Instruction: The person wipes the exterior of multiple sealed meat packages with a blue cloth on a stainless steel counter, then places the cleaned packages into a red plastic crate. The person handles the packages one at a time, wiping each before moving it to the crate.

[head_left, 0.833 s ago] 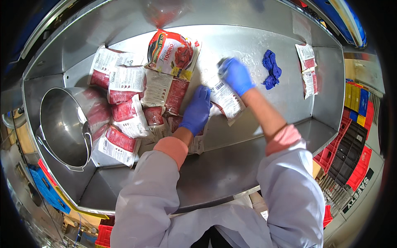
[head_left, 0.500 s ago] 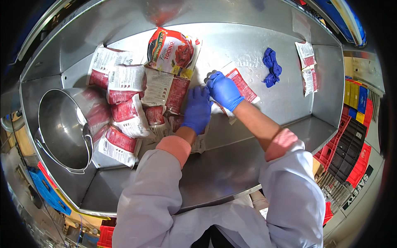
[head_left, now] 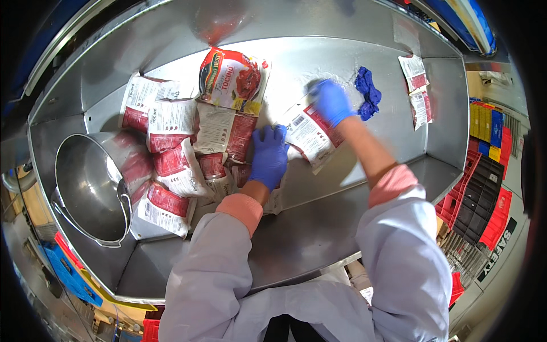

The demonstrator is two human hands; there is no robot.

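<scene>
My left hand (head_left: 269,158), in a blue glove, lies with its fingers slightly apart on the near-right edge of a pile of red-and-white food packets. Its fingertips are close to the left corner of a white-backed packet (head_left: 307,132). Over that packet's far right edge is my blue-gloved right hand (head_left: 333,102), smeared by motion. A dark bit shows at its fingertips, too blurred to name. The packet lies flat with its printed white side up. Just right of my right hand rests a crumpled blue cloth (head_left: 367,94). A larger red pouch (head_left: 233,77) tops the pile's far end.
All this is inside a wide metal basin (head_left: 319,228) with raised walls. A steel bucket (head_left: 91,188) lies tipped at its left, beside the packets. Two small packets (head_left: 419,91) lean against the right wall. Red and black crates (head_left: 484,196) stand outside, to the right.
My right hand has moved right and slightly away, uncovering most of the white-backed packet. That packet now lies white side up between my hands. My left hand has shifted slightly nearer, fingers more spread.
</scene>
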